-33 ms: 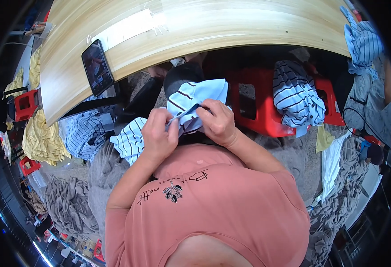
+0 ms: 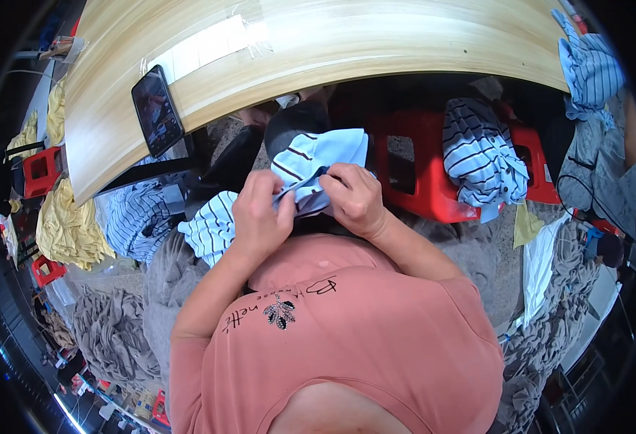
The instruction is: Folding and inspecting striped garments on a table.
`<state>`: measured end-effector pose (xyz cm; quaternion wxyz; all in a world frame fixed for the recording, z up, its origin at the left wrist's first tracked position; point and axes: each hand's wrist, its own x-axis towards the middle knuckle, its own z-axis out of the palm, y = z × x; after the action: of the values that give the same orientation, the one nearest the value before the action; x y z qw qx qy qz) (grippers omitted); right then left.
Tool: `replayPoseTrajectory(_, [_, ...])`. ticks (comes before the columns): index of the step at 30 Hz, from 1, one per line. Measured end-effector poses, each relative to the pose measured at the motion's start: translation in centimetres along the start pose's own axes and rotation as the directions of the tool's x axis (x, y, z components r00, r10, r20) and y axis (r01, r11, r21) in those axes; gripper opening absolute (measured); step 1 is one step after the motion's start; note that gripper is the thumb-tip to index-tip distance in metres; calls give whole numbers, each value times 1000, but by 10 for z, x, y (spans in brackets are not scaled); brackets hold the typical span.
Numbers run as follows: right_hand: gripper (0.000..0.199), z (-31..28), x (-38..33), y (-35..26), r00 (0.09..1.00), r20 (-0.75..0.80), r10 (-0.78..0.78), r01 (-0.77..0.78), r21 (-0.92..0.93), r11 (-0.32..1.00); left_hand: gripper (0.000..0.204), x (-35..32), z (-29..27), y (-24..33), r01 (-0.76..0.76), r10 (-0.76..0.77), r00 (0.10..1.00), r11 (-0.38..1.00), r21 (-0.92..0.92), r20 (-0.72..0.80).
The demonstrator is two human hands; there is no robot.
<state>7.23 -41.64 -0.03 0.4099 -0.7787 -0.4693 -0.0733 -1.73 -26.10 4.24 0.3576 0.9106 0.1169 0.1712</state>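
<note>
Across my lap lies a light blue garment with dark stripes, a striped shirt by its look [image 2: 329,150]. My left hand [image 2: 261,213] is closed on its edge, thumb and fingers pinching the cloth. Just to the right, my right hand [image 2: 355,201] pinches the same edge, with its fingertips bent over the fabric. A short dark strip of the shirt shows between the two hands. The cloth right under my fingertips is partly hidden. More of the striped cloth hangs out to the left, beside my left wrist.
Ahead stands a wooden table [image 2: 376,43] with a phone [image 2: 157,112] and a strip of white paper [image 2: 202,49] on it. A red stool [image 2: 419,195] carries a striped garment [image 2: 481,163] at right. Yellow cloth [image 2: 72,231] and grey cloth [image 2: 115,333] are heaped at left.
My left hand has shifted very slightly to the right along the cloth. Both hands keep their pinch on the striped shirt.
</note>
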Motion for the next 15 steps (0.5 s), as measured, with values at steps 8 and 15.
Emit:
replayPoseTrajectory(8, [27,-4,-11,3,991,-137,7,17,171,985,25,48,33,4,66,-114,863,991,114,491])
replayPoseTrajectory(15, [18,5,-38,15,932,115,343,-360,208,910,26,35,48,6,-127,-35,849,955,267,527])
